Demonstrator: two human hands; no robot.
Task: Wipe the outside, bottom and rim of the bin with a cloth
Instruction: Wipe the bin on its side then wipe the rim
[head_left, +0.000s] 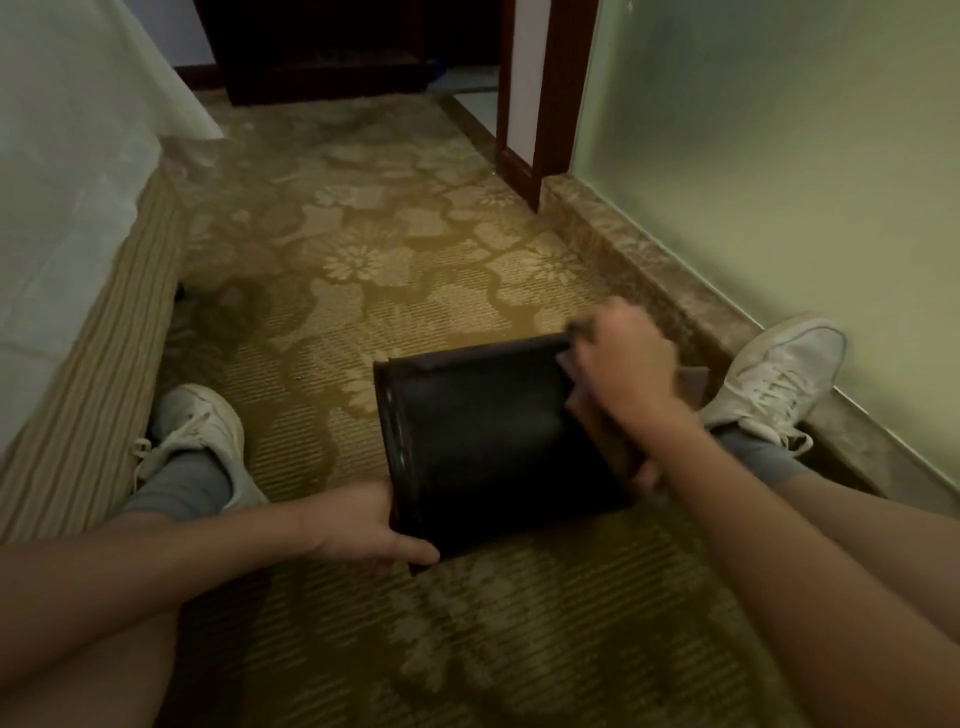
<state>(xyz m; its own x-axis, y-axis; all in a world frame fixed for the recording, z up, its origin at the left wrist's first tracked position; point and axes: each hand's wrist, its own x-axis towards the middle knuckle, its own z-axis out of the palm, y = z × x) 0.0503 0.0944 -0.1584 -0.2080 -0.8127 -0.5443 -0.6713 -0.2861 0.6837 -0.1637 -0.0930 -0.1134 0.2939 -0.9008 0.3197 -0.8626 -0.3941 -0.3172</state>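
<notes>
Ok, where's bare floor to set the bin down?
Bare carpet ahead of the bin, between the bed and the stone ledge; also on its near side. Crowded by the right shoe, where the right hand holds the cloth.

Bin (483, 436) on side between shoes; cloth (693, 382) apparently right.

feet: left sneaker (200, 431), right sneaker (779, 374), white, low-cut, white laces with loose loops | socks: left sock (176, 486), right sock (753, 460), grey, above the shoe collars | legs: bare above socks | forearms: bare | left hand (363, 525), right hand (623, 358): bare
</notes>
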